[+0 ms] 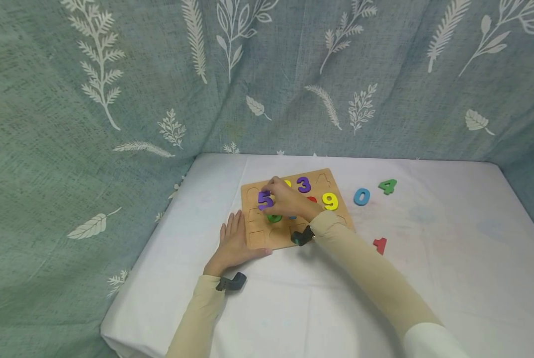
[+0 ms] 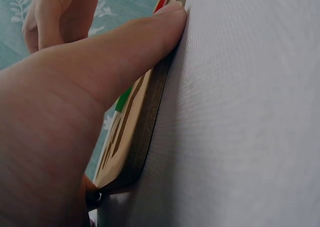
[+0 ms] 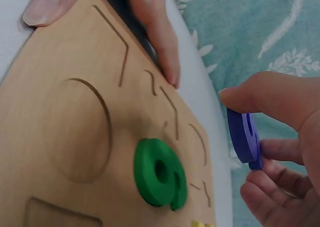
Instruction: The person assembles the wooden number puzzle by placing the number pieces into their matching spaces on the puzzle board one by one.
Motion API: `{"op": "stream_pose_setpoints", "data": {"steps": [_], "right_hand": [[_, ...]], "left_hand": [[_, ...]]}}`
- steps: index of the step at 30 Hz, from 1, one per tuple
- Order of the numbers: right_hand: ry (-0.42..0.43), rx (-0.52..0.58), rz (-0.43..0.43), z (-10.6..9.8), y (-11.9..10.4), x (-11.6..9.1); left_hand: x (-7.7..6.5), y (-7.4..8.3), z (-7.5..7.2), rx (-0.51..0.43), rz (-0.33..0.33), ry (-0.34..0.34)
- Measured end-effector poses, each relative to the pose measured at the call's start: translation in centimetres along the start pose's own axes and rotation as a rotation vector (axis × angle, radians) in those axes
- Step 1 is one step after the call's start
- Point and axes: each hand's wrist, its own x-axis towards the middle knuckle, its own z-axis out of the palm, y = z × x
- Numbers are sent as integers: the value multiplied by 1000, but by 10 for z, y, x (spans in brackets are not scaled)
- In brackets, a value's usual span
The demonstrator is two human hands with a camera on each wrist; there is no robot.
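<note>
My right hand (image 1: 289,201) is over the left part of a wooden number board (image 1: 267,242), pinching a purple number 5 (image 1: 263,200) between thumb and fingers. In the right wrist view the purple 5 (image 3: 241,137) is tilted on edge, held apart from the board. A green number piece (image 3: 147,179) sits on the board near it, among outlined recesses. The left hand (image 1: 234,247) lies at the board's near left corner, fingers straight along the left edge. Its thumb (image 2: 145,39) rests against the near edge.
On the board are a purple 3 (image 1: 304,184) and a yellow 9 (image 1: 330,201); yellow, red and blue pieces are partly hidden by the right hand. Right of it on the white cloth (image 1: 450,278) lie a blue 0 (image 1: 357,198), a green 4 (image 1: 388,187) and a red 1 (image 1: 381,245).
</note>
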Motion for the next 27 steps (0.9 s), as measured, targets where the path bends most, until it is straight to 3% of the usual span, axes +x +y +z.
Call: {"op": "stream_pose_setpoints", "data": {"steps": [20,27], "right_hand": [[-65,-10,8,37,-1,15],[-72,-82,-17,46,1,19]], "left_hand": [[-3,-1,1,-17,3,6],[-4,1,-1,-13,-4,2]]}}
